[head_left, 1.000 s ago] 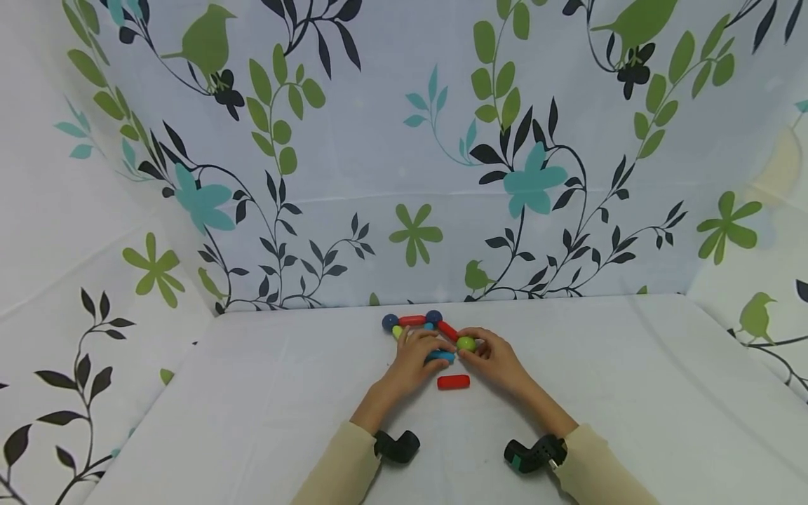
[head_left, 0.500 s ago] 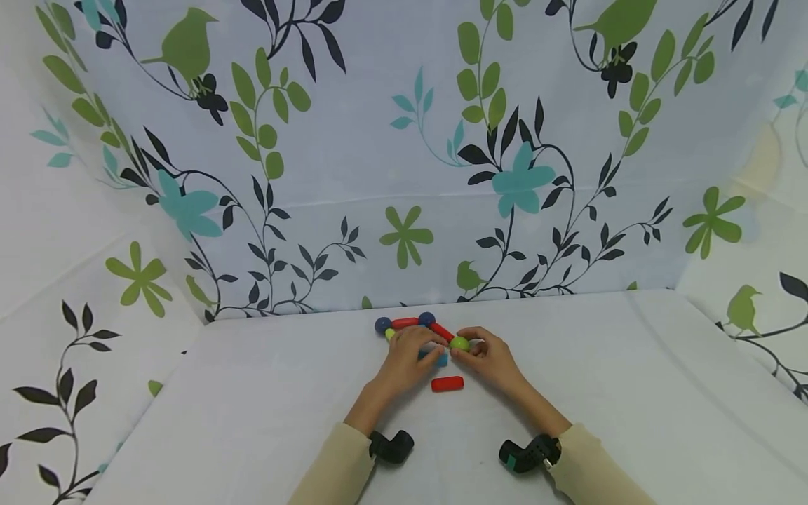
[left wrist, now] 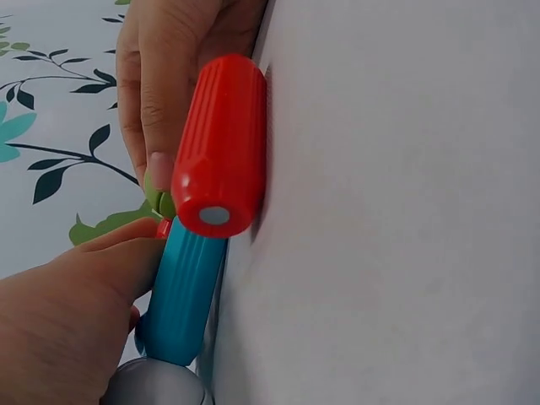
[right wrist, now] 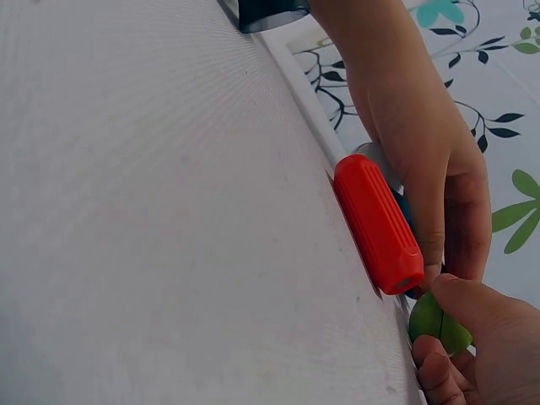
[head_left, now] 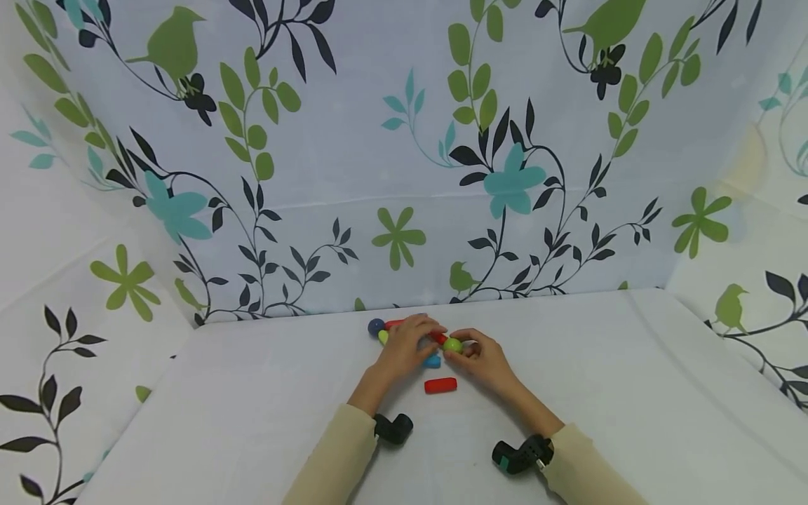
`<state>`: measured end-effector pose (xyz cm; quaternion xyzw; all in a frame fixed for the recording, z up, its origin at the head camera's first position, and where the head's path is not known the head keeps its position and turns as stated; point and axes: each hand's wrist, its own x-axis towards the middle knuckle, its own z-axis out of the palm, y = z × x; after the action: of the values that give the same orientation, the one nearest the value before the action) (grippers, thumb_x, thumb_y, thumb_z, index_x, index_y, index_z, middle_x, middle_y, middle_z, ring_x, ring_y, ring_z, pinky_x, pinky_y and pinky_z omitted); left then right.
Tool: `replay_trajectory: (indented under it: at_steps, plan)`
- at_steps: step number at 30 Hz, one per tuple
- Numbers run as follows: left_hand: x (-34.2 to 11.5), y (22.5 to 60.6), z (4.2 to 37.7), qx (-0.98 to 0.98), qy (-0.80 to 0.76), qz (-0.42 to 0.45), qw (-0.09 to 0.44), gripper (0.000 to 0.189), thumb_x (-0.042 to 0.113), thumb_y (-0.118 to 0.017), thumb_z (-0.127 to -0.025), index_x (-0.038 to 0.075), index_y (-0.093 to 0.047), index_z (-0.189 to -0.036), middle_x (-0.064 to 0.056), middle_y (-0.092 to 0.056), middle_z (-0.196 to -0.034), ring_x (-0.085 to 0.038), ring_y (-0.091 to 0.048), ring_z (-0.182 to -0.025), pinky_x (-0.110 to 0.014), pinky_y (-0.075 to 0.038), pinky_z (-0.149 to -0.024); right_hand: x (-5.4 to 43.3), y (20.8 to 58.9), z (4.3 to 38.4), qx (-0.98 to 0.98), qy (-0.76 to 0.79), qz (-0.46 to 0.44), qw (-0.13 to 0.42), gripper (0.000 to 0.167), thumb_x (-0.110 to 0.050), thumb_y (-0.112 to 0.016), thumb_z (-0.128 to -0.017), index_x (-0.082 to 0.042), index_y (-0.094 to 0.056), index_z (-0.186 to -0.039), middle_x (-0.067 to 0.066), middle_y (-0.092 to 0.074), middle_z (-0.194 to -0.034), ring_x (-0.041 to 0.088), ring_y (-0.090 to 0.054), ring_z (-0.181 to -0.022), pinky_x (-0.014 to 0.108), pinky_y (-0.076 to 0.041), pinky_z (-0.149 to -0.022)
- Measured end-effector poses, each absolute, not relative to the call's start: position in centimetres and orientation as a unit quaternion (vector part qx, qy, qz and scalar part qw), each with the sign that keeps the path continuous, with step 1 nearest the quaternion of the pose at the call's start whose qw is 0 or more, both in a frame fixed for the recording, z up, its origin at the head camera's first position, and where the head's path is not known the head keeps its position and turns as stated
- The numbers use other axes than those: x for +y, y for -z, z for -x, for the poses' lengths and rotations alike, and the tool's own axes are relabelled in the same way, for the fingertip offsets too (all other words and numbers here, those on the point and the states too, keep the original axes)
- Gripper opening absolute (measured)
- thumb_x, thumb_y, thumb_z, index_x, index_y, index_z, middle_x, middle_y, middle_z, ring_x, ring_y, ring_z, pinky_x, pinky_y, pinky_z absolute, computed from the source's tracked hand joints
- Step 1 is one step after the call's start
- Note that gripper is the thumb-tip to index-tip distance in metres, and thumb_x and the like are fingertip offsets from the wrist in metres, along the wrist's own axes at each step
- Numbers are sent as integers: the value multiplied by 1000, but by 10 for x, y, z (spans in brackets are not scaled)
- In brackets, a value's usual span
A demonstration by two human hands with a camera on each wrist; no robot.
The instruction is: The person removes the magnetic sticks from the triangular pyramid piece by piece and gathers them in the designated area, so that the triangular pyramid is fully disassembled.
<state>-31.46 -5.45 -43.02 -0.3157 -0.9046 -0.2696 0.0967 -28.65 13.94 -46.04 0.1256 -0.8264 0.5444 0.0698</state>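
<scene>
In the head view my right hand [head_left: 486, 361] pinches a lime-green ball [head_left: 452, 345] between thumb and fingers. My left hand [head_left: 399, 352] pinches a short red rod [head_left: 440, 338] whose end meets that ball. A blue ribbed rod [head_left: 432, 362] lies under the left fingers; the left wrist view shows it beside the thumb, with a grey ball [left wrist: 156, 386] at its near end. Closer to me a loose red ribbed rod [head_left: 440, 386] lies on the table, a silvery disc on its end in the left wrist view. The left hand hides several joined pieces.
Beyond the left hand lie a dark blue ball [head_left: 376, 327], another red rod [head_left: 394, 324] and a yellow-green rod [head_left: 383, 337]. The white-covered table [head_left: 284, 393] meets a patterned cloth [head_left: 341, 161] at its back edge. Both wrists wear black cameras.
My left hand has shifted up from beside the blue rod to the red rod by the green ball, covering the back dark blue ball. The right hand keeps hold of the green ball.
</scene>
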Motion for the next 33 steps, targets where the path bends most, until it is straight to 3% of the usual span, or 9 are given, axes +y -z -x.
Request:
replay_trajectory:
  at_steps: [5,26,33]
  plan:
    - [-52,430,318,-914,258,301,82,27,21,-67,-93,15,-70,-119,-6,-61,-129,-30,-39,-137,-57,-38,-102,139,459,286,-826,-546,-127,65,33,-12,-74,-86,0,-63,-115,17,-64,-109,14,-57,-72,20,-46,-64]
    - [-42,435,323,-932,230,253,121,20,23,-69,-92,19,-71,-112,-3,-63,-121,-29,-41,-135,-55,-44,-100,138,455,282,-835,-532,-128,59,31,-15,-76,-85,-5,-64,-113,8,-63,-101,14,-54,-72,21,-46,-63]
    - [-44,436,322,-931,232,253,124,33,25,-70,-91,20,-65,-124,-4,-61,-124,-27,-45,-132,-53,-45,-97,139,458,283,-833,-534,-128,59,32,-16,-76,-85,-5,-65,-113,9,-63,-104,14,-54,-72,20,-46,-62]
